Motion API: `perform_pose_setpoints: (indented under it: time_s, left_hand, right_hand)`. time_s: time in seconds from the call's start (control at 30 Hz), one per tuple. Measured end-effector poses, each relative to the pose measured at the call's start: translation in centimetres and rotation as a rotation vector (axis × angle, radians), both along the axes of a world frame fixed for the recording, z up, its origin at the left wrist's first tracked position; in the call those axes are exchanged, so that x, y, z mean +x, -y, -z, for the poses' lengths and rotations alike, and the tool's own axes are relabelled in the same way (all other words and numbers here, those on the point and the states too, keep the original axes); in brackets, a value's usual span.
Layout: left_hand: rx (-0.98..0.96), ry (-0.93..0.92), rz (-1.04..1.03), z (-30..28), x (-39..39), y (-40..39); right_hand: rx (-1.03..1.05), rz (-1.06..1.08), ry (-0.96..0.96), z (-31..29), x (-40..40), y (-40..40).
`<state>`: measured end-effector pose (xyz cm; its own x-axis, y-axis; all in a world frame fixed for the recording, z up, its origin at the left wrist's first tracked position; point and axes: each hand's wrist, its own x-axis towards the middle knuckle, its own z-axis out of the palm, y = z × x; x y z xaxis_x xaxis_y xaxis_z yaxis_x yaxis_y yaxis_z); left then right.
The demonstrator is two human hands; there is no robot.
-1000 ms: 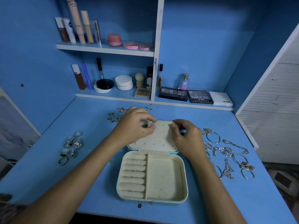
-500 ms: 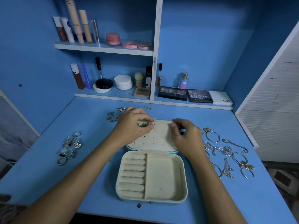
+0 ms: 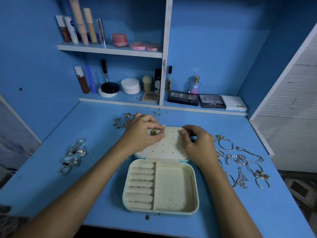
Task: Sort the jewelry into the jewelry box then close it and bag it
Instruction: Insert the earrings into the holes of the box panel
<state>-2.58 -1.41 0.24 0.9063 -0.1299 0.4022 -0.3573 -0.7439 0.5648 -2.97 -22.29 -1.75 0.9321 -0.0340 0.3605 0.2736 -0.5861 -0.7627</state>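
The left hand (image 3: 143, 133) pinches a small earring (image 3: 162, 131) over the box lid (image 3: 165, 145); the holes lie at five o'clock from the grip.

The open box (image 3: 160, 188) sits mid-desk (image 3: 103, 194), its lid (image 3: 164, 145) lying flat behind the tray. Both hands rest on the lid: the left hand (image 3: 142, 133) covers its left far corner, the right hand (image 3: 197, 143) its right edge, and both forearms flank the tray. Rings (image 3: 72, 155) crowd the left of the desk, bracelets and chains (image 3: 240, 162) the right, small earrings (image 3: 120, 121) lie behind the left hand. Bare desk lies between rings and left forearm, along the near edge, and behind the lid up to the shelf (image 3: 120, 102).
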Motion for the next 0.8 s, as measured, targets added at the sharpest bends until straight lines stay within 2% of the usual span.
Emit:
perform_pose_setpoints:
  time_s: [0.17, 0.3, 0.57, 0.8]
  left_hand:
    - [-0.063, 0.011, -0.043, 0.42, -0.35, -0.30]
    - [-0.087, -0.097, -0.130, 0.29, -0.20, -0.24]
    - [-0.218, -0.261, -0.087, 0.84, 0.16, -0.24]
    - [-0.233, -0.270, -0.101, 0.97, 0.26, -0.13]
  right_hand:
    - [0.000, 0.006, 0.000, 0.25, 0.22, -0.03]
    - [-0.013, 0.006, -0.001, 0.28, 0.23, 0.00]
    - [0.012, 0.010, -0.010, 0.43, 0.29, 0.04]
    - [0.014, -0.009, -0.026, 0.09, 0.43, 0.02]
